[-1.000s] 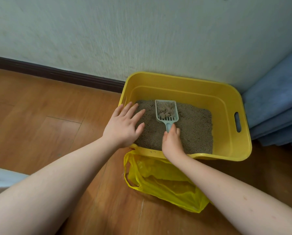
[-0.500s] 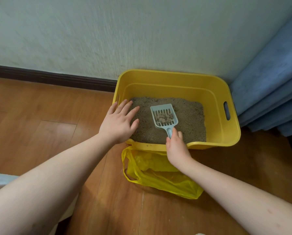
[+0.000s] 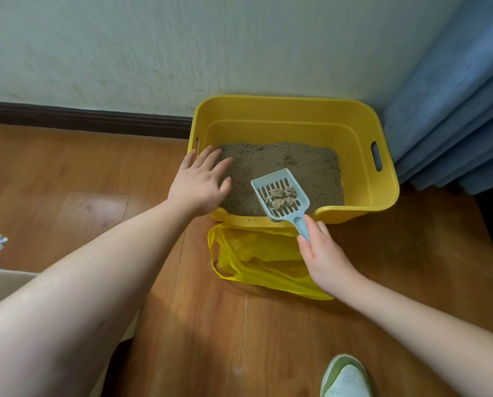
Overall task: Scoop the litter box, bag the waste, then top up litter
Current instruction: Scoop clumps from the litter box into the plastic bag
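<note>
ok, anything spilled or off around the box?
Nothing stands out. Clumps sit in the scoop, held by the right hand over the box; bag lies below. No litter visible on the floor.

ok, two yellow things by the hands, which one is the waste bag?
The crumpled yellow plastic bag on the floor, under the right hand. The other is the rigid litter box, holding litter.

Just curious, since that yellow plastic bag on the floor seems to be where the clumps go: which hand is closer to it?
Right. The right hand holds the scoop directly over the bag; the left hand rests on the litter box corner, beyond it.
</note>
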`<state>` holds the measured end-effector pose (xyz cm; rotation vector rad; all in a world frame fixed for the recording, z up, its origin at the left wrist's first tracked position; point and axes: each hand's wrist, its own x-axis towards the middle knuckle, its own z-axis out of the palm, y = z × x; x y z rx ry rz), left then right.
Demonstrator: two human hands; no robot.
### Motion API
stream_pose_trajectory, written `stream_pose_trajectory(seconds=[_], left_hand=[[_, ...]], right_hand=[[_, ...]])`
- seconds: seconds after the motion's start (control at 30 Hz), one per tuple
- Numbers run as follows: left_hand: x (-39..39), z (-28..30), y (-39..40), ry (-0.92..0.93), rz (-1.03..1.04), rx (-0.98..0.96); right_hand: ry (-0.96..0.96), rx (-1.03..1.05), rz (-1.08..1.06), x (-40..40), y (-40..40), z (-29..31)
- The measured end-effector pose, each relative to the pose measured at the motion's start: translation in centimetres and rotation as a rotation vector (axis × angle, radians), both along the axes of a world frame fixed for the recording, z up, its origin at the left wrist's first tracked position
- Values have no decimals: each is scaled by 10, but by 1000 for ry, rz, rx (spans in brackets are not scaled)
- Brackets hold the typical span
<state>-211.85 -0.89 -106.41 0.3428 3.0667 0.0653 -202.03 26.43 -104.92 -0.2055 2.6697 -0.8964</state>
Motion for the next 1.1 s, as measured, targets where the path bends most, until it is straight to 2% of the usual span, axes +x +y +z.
stream_pose_trajectory(seconds=[0.13,0.3,0.5,0.57,0.67,0.77,0.97,1.1], left_hand=[[1,1,1,-16,3,-6],[1,2,1,-12,-9,2],[2,1,0,-11,-20,-13],[3,0,0,-7,-24,-22],[2,0,1,-12,-19,-33],[2,-1,0,-10,-14,-40],[0,-1,1,-8,-2,-37],[0,-1,1,-7,-3,-35]], right_hand=[[-23,-27,61,36,16,2],[-145,33,136,79,41,-8],[-324,46,-12,84,42,-22],[-428,-35,-76,75,41,-22],[-605,-275,-260,67,39,-24],[-689,-413,-380,64,39,-24],[-823,-638,-452,64,44,-24],[-882,-683,-470,62,46,-26]])
